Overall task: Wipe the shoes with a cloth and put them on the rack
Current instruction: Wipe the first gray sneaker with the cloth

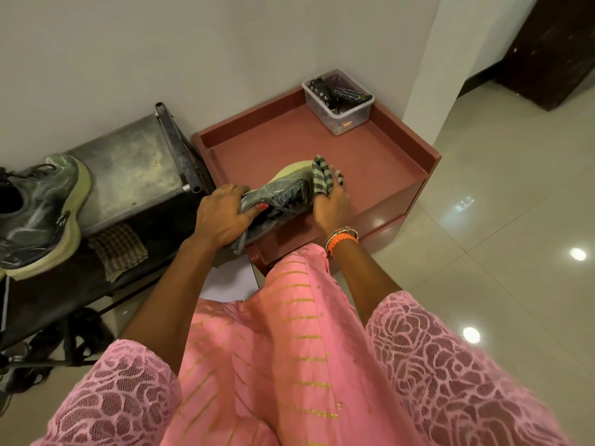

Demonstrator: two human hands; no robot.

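A grey sneaker [279, 197] with a pale green sole lies on its side on the red cabinet top [380, 162]. My left hand [222, 214] grips its heel end. My right hand [331, 201] holds a grey striped cloth [320, 177] pressed against the toe. The matching sneaker [42, 214] sits on the dark metal shoe rack [135, 169] at the left.
A folded checked cloth [117, 249] lies on the rack's front edge. A clear plastic box [338, 101] with remotes stands at the cabinet's back corner. Dark sandals [64, 339] sit on the rack's lower shelf. Glossy tiled floor [499, 220] spreads to the right.
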